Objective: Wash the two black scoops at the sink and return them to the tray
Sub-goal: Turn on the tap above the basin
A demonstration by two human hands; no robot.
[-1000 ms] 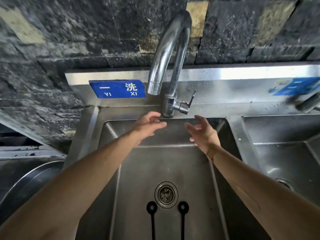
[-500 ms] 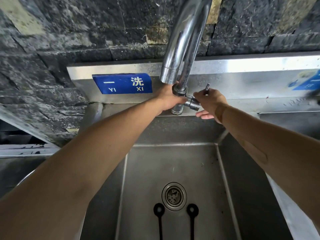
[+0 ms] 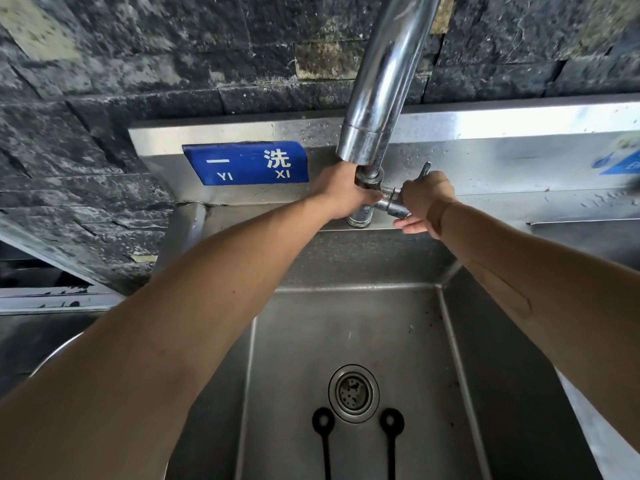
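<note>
Your left hand point(image 3: 341, 192) wraps the curved chrome faucet point(image 3: 381, 109) base, right hand point(image 3: 424, 199) closed on its small metal lever point(image 3: 425, 169), frame centre: turn slowly, aim spout over two black long-handled scoops point(image 3: 323, 422) lower centre.

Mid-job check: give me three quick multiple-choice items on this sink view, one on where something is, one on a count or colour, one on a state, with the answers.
1. Where do the scoops lie?
A. in the basin by the drain
B. on the ledge by the sign
C. in the hands

2. What colour is the sign?
A. red
B. blue
C. green

3. What is the right hand doing?
A. hanging free over the drain
B. holding a scoop
C. gripping the tap lever

Answers:
1. A: two black handles with ring ends flank the drain on the basin floor.
2. B: it is blue with pale lettering.
3. C: it closes on the lever, while the left hand grips the tap base. No water shows at the spout.
</note>
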